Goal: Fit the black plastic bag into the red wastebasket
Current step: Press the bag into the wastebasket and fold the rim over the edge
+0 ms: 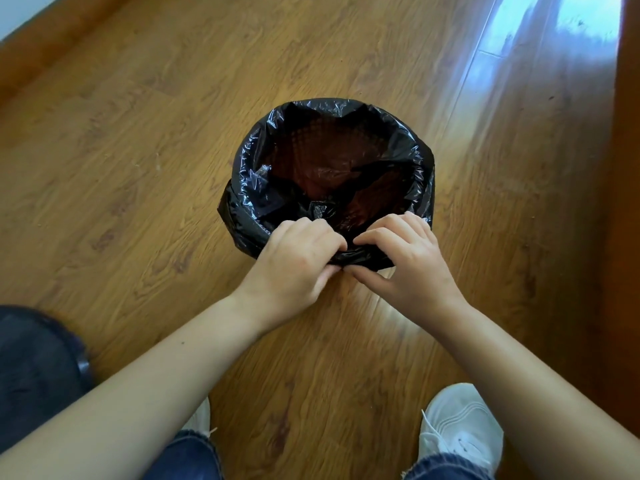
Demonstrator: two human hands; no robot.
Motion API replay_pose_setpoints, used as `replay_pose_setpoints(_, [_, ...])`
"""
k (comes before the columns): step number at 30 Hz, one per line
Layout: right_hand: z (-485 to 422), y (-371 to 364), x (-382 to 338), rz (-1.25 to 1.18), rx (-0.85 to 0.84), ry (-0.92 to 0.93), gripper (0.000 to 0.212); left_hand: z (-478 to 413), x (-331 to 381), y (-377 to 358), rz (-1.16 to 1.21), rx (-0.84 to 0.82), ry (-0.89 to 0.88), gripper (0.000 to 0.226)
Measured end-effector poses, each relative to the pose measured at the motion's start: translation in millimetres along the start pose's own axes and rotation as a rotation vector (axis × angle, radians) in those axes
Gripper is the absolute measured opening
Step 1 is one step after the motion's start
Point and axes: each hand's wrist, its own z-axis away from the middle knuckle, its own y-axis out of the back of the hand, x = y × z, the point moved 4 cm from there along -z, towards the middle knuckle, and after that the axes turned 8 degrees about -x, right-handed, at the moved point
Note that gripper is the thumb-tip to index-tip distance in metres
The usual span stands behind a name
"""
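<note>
Black plastic bag (249, 188) lines the red wastebasket (332, 157) on the wood floor (138, 133); left hand (294, 261) and right hand (405, 265) pinch its near-rim overhang, apparently to gather slack.

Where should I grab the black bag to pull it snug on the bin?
Grab the black bag by its folded-over edge at the rim, from the outside, pinching it with thumb and fingers. That's where both the left hand and right hand pinch it now, on the near side. The film inside lies loose and crinkly, so it would probably just slip.
</note>
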Motion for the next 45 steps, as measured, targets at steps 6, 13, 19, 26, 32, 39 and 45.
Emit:
replay_pose_setpoints(6, [1.4,9.9,14.2,0.019,-0.03,-0.015,0.032,7.0,-15.8,6.3,0.02,0.022,0.026,0.014])
replay_pose_setpoints(13, [-1.9,0.6,11.7,0.082,0.042,-0.032,0.017,9.7,-31.3,13.2,0.03,0.056,0.08,0.02])
replay_pose_setpoints(19, [-8.5,-5.9,2.3,0.103,0.085,-0.053,0.017,2.0,-11.2,1.2,0.061,0.018,0.03,0.028])
replay_pose_setpoints(26, [-2.6,5.2,11.0,0.053,0.01,-0.004,0.03,-1.2,-16.6,-2.3,0.127,0.093,0.103,0.019])
replay_pose_setpoints(32, [-0.7,6.4,16.3,0.049,-0.02,-0.016,0.026,4.4,-26.6,2.2,0.099,0.109,0.096,0.025])
replay_pose_setpoints(39, [-6.3,-4.1,8.5,-0.015,0.062,-0.071,0.015,3.8,-15.3,1.7,0.137,0.08,0.066,0.028])
replay_pose_setpoints(45, [-2.8,-3.5,-0.2,-0.034,0.03,-0.022,0.024,-0.9,-9.1,-1.0,0.232,0.092,0.087,0.016])
